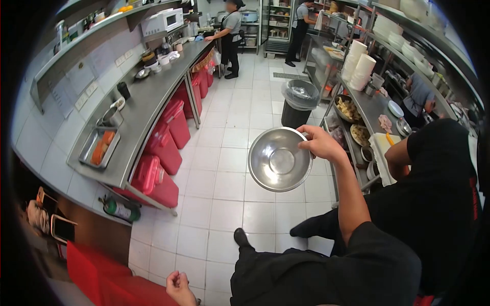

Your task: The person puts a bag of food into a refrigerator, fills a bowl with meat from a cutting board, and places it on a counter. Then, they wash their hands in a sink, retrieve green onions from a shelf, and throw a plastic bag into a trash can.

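One steel mixing bowl [280,159] is held out in mid-air over the tiled floor [224,183] of the aisle, well apart from either counter. The right hand [320,143] is clamped on its rim at the upper right, fingers wrapped over the edge, and the bowl's open face is tipped toward the camera. The left hand [179,287] hangs low at the bottom of the view, fingers curled together on nothing.

A pinch on one point of a thin, smooth rim looks like a weak hold, so the bowl could swing or slip and clatter onto the hard tiles. A second person in black [434,194] stands just beside the outstretched arm, and a bump from that side could knock the bowl loose.

The bowl is round, shallow and polished, with a bright ring of reflection at its bottom. The left counter [138,117] is brushed steel; red plastic bins [163,148] with rounded lids sit under it. A bag-lined trash bin [298,104] stands beyond the bowl.
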Motion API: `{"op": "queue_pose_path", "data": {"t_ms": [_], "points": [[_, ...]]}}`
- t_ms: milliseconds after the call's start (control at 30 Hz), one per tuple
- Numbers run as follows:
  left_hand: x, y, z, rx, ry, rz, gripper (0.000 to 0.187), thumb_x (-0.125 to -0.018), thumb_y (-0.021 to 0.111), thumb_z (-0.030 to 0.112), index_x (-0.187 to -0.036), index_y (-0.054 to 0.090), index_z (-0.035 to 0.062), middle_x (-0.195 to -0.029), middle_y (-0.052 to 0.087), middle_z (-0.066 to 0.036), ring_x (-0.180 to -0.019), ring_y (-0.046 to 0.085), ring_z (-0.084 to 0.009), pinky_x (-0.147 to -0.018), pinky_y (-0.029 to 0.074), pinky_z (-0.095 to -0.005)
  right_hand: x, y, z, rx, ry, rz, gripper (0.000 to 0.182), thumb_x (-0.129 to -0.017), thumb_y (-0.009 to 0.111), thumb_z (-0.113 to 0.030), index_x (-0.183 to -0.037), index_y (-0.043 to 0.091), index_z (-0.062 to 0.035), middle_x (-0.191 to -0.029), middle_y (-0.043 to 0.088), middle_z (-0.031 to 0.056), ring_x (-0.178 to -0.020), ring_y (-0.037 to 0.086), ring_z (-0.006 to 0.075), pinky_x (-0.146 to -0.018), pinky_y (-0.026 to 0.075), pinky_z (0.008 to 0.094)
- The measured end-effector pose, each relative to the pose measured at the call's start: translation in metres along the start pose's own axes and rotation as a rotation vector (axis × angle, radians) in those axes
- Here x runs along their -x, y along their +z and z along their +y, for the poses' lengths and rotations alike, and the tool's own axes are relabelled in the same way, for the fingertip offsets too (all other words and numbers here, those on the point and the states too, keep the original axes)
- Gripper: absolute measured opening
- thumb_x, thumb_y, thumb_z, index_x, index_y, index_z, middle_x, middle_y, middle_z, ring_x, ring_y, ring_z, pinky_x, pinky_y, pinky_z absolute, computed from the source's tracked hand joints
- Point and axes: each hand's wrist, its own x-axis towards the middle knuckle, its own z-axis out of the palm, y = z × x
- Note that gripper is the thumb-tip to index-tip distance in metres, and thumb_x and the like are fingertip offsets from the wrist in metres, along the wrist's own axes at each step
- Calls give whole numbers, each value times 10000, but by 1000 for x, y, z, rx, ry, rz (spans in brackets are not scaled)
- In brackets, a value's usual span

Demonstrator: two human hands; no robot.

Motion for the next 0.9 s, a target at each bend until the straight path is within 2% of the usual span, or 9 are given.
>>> {"op": "queue_pose_path", "data": {"t_ms": [33,133,167,267,367,467,600,700,900], "points": [[-20,1,-3,0,-21,7,110,-848,639,40,-926,605,-30,-751,578,-32,-641,524,-86,-557,452,-223,-20,1,2,1,2,18,335,-790,611,-44,-1117,570,12,-736,624,79,-546,521,110,-477,410,283],[-93,19,9,-132,20,23,267,-829,707,126,-1019,647,-52,-872,669,-126,-738,613,-187,-696,516,-305,-75,-6,18,-1,54,56,329,-788,613,-36,-1111,572,14,-720,618,81,-535,519,110,-466,408,286],[-117,31,29,-296,-63,-18,291,-863,654,107,-1097,604,-58,-924,649,-117,-796,599,-158,-725,500,-264,-89,-12,20,-15,89,60,331,-779,615,-27,-1104,573,13,-712,615,83,-528,518,109,-459,405,283],[-210,115,61,-31,24,-80,127,-835,647,31,-947,621,-23,-786,589,-36,-695,532,-97,-617,456,-234,-116,-29,33,-67,104,172,333,-769,608,-30,-1099,578,9,-672,597,71,-483,508,116,-430,392,282],[-263,237,145,25,232,-293,95,-827,658,27,-896,631,-34,-785,599,-35,-706,552,-105,-638,472,-237,-130,-48,56,-70,205,279,354,-763,617,-43,-1110,574,10,-649,583,64,-474,511,123,-427,395,284],[-277,357,215,56,514,-547,70,-812,672,23,-836,643,-36,-798,613,-61,-720,591,-132,-649,485,-242,-147,-61,96,-92,285,379,369,-746,631,-46,-1102,569,22,-645,579,65,-478,529,130,-433,408,286],[-287,489,273,52,635,-806,84,-784,688,23,-848,652,-18,-820,622,-101,-702,620,-182,-626,507,-280,-196,-75,151,-176,380,457,375,-732,633,-34,-1094,563,34,-623,571,67,-469,533,137,-423,410,290],[-307,556,283,-30,709,-808,134,-769,709,51,-882,659,-2,-842,637,-104,-710,632,-188,-618,507,-292,-252,-103,169,-192,411,473,354,-724,629,-18,-1068,561,28,-590,547,59,-457,525,141,-406,404,288],[-372,622,267,-181,497,-600,178,-749,737,101,-879,673,-2,-850,657,-100,-766,646,-197,-666,511,-304,-418,-148,178,-262,313,354,326,-714,628,-24,-1032,568,14,-585,535,54,-442,513,140,-410,404,299]]}}
